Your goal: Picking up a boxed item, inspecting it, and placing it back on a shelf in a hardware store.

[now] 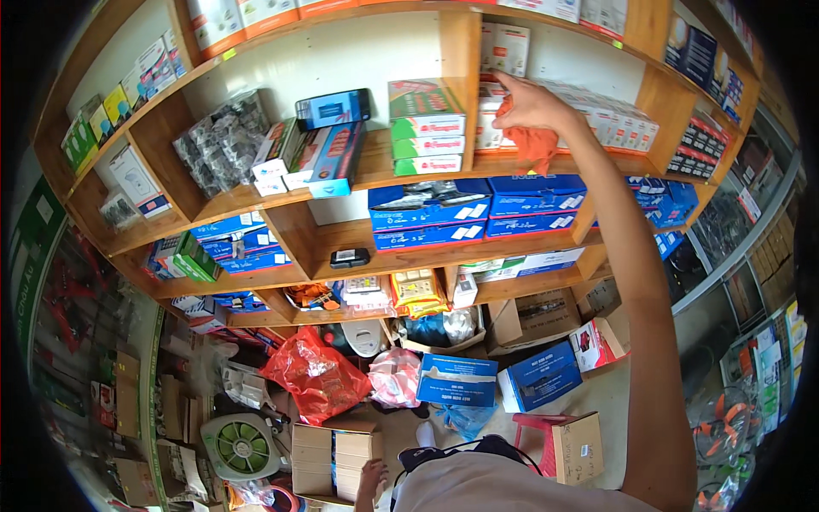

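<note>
My right hand [534,105] reaches up to a wooden shelf and holds an orange cloth [534,144], which hangs down over the shelf's front edge. Its fingers are beside a row of small white and orange boxes [601,125], and a taller white box [510,50] stands behind the fingertips. Left of the shelf divider is a stack of green and white boxes [427,128]. Low down, my left hand [374,477] is beside an open cardboard box [313,457] on the floor, with its fingers apart and nothing seen in them.
Blue cartons [429,214] fill the shelf below. A smartphone [333,109] leans on long boxes, and a small black device [350,257] lies lower. On the floor are a red plastic bag [317,374], a green-bladed fan [240,446], blue boxes [457,381] and a pink stool [534,438].
</note>
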`<state>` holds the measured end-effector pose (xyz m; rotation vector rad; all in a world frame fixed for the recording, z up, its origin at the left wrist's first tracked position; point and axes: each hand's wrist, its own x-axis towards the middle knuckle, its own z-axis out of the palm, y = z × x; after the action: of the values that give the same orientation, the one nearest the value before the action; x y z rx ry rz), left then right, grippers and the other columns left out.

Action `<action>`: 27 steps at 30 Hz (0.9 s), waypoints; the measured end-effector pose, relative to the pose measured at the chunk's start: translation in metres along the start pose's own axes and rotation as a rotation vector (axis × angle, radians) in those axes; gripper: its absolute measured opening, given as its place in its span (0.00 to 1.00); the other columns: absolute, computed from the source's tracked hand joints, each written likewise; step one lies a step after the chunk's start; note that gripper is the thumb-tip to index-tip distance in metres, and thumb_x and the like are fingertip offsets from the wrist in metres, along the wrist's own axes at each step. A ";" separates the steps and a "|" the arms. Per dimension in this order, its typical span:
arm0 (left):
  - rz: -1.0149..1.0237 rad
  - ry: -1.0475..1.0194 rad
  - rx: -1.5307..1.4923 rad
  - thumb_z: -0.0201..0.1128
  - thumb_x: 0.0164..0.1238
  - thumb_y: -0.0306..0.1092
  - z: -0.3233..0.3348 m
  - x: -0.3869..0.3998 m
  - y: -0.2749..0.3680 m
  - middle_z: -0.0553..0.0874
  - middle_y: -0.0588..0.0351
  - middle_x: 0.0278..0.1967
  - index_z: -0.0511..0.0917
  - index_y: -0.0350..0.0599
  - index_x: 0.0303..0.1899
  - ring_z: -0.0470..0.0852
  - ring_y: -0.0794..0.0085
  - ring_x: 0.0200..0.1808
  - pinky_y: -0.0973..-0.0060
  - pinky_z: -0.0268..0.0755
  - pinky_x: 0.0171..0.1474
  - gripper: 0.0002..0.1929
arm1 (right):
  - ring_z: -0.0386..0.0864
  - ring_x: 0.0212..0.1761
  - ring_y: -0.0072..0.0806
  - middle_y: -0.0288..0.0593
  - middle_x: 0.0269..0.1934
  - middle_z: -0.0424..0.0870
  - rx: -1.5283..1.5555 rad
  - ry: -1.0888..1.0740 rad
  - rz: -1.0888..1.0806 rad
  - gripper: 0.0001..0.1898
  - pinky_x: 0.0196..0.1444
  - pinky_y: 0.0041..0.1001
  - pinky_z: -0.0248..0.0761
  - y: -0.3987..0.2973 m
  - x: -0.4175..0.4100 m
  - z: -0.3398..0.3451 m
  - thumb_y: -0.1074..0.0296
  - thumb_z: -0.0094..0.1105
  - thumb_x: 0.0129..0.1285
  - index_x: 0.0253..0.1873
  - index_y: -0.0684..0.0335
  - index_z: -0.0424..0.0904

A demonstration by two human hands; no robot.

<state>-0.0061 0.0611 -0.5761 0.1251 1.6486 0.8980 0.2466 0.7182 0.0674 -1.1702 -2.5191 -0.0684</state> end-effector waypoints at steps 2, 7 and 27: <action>0.016 -0.009 -0.017 0.61 0.74 0.34 -0.012 0.007 0.022 0.88 0.53 0.44 0.75 0.44 0.63 0.87 0.73 0.38 0.75 0.80 0.37 0.19 | 0.69 0.74 0.49 0.63 0.73 0.67 0.009 -0.030 0.018 0.55 0.75 0.34 0.65 0.007 0.015 0.011 0.52 0.75 0.49 0.78 0.71 0.56; -0.007 0.024 -0.037 0.61 0.72 0.33 -0.051 0.025 0.025 0.87 0.52 0.45 0.74 0.43 0.64 0.86 0.72 0.38 0.72 0.80 0.37 0.21 | 0.66 0.76 0.48 0.57 0.75 0.64 0.012 0.030 -0.049 0.52 0.75 0.35 0.63 0.000 0.014 0.026 0.53 0.75 0.50 0.77 0.71 0.59; -0.130 -0.066 0.017 0.60 0.72 0.35 -0.045 0.008 0.006 0.87 0.51 0.49 0.73 0.46 0.66 0.89 0.64 0.43 0.66 0.83 0.43 0.22 | 0.81 0.61 0.56 0.62 0.58 0.82 0.192 0.076 0.070 0.41 0.61 0.44 0.74 -0.028 -0.068 0.039 0.66 0.73 0.56 0.71 0.56 0.56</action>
<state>-0.0507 0.0480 -0.5786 0.0581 1.5850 0.7735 0.2540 0.6582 0.0107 -1.1535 -2.3573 0.1414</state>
